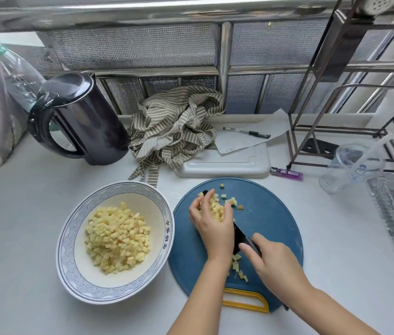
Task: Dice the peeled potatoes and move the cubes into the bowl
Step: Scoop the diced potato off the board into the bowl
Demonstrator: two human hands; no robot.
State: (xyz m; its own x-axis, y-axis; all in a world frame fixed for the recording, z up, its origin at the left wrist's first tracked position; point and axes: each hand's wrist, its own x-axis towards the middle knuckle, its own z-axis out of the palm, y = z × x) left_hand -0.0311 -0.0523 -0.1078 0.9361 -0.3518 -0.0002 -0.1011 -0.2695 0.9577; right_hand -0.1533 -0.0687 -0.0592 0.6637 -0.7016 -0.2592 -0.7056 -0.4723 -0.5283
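Under the curled fingers of the left hand (211, 226), potato cubes (216, 210) sit cupped against the knife (238, 234); the right hand (270, 264) clenches its handle.

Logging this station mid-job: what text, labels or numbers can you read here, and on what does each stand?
"中华", probably: the first two blue characters on the rim of the bowl; the rest are blurred.
On the plastic cup: blurred blue print, possibly a "3".
On the lighter: label print too small to read.
On the paper: faint marks, unreadable.
On the knife blade: tiny mark, unreadable.
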